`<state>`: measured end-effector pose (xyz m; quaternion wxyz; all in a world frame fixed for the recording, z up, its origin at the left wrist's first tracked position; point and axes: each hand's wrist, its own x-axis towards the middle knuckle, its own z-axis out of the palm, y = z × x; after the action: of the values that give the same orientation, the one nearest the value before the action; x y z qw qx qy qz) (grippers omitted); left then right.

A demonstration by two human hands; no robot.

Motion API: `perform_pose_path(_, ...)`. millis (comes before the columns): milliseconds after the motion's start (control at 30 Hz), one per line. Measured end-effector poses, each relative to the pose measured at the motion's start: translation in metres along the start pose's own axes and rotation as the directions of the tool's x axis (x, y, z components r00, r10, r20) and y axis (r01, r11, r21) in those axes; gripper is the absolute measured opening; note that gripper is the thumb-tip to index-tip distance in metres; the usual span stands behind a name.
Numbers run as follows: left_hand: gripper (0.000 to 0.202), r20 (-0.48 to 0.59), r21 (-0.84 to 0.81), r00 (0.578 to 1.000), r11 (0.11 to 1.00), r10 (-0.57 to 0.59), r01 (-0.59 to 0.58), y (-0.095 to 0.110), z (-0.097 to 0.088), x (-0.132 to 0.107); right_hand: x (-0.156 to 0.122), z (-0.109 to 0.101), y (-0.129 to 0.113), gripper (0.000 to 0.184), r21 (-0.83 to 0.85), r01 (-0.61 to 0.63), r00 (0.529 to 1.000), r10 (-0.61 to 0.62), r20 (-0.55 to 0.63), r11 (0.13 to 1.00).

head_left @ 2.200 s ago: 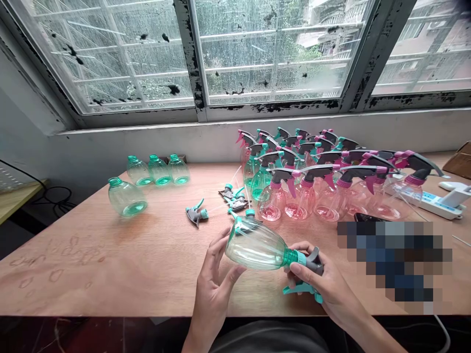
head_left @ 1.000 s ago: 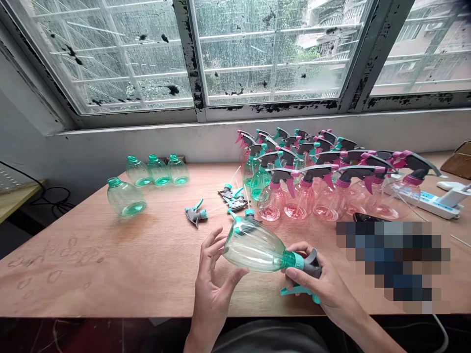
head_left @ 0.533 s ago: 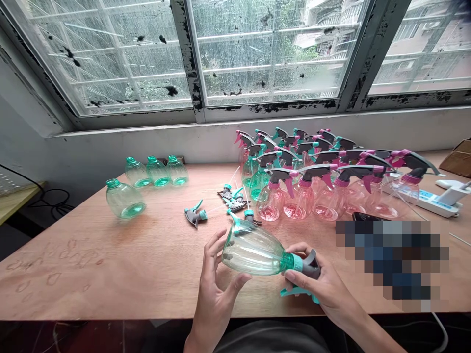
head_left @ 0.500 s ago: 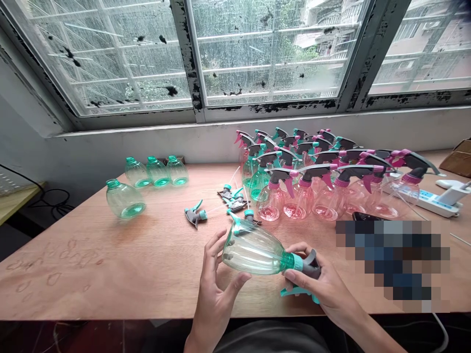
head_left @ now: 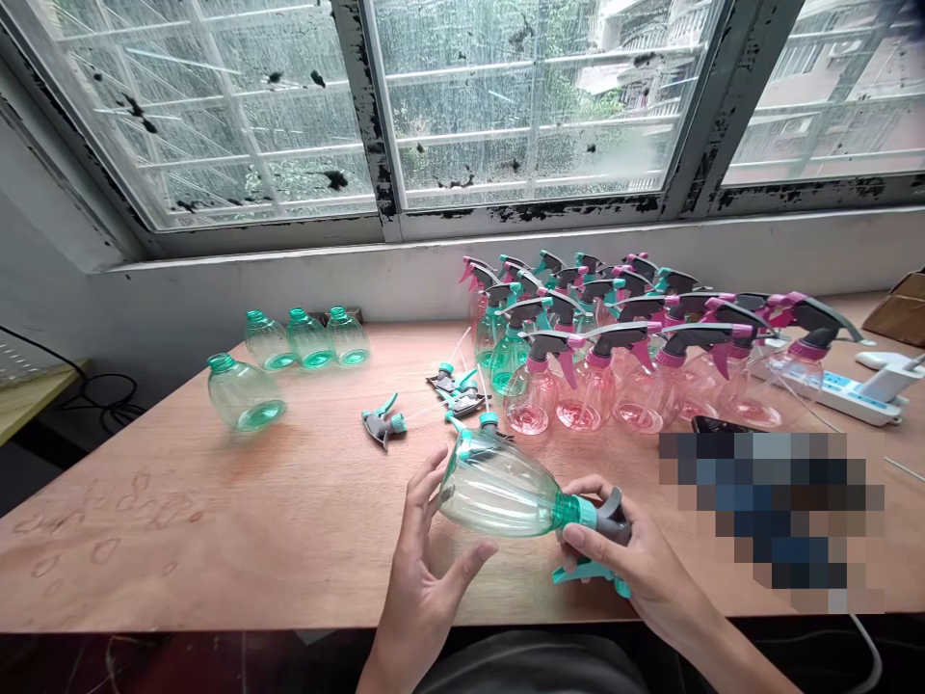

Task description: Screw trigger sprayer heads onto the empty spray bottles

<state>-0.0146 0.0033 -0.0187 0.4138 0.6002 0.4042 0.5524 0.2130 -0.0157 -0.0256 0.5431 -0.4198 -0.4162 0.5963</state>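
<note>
A clear green spray bottle [head_left: 498, 492] lies tilted on its side in the air above the table's front, its base toward the left. My right hand [head_left: 614, 540] grips it by the grey and teal trigger head [head_left: 611, 520], fingers wrapped around the collar. At the base end my left hand [head_left: 426, 549] is open, thumb spread away from the bottle and fingers beside the base; whether the fingertips touch it I cannot tell. Several loose trigger heads [head_left: 383, 422] with thin tubes lie just beyond the bottle.
Several green bottles without heads [head_left: 247, 395] stand at the left back. Many pink and green spray bottles [head_left: 585, 395] with heads crowd the right back. A white power strip [head_left: 853, 393] and a blurred-out patch [head_left: 773, 511] are at right. A window [head_left: 535, 96] rises behind the table [head_left: 275, 540].
My left thumb has opened slightly away from the bottle. The bottle and my right hand have barely moved.
</note>
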Motion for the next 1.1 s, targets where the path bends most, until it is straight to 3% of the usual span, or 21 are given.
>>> perform_pose_path(333, 0.046, 0.011, -0.027, 0.999, 0.999, 0.042, -0.041, -0.0075, -0.0019, 0.002, 0.0001, -0.0005, -0.0017, 0.036, 0.031, 0.009, 1.0, -0.009, -0.004, 0.999)
perform_pose_path(533, 0.052, 0.014, -0.066, 1.0, 0.998, 0.012, -0.011, -0.0031, 0.0002, 0.0006, -0.0003, 0.0004, 0.0001, 0.036, 0.037, 0.011, 1.0, -0.012, 0.011, 0.999)
perform_pose_path(700, 0.044, 0.015, -0.074, 1.0, 0.997, 0.018, -0.017, -0.0043, 0.0003, 0.0014, -0.0004, 0.0008, 0.0015, 0.038, 0.01, 0.012, 1.0, -0.012, 0.005, 1.0)
perform_pose_path(900, 0.052, 0.027, 0.058, 0.999, 0.998, 0.035, -0.036, -0.0062, -0.0025, 0.0023, -0.0004, 0.0005, -0.0022, 0.037, 0.039, 0.006, 1.0, -0.006, 0.001, 0.999)
perform_pose_path(1100, 0.063, 0.039, 0.044, 0.999, 0.999, -0.009, 0.007, -0.0059, -0.0032, 0.0014, 0.0, -0.0006, 0.001, 0.036, 0.02, 0.012, 1.0, -0.012, 0.009, 1.0)
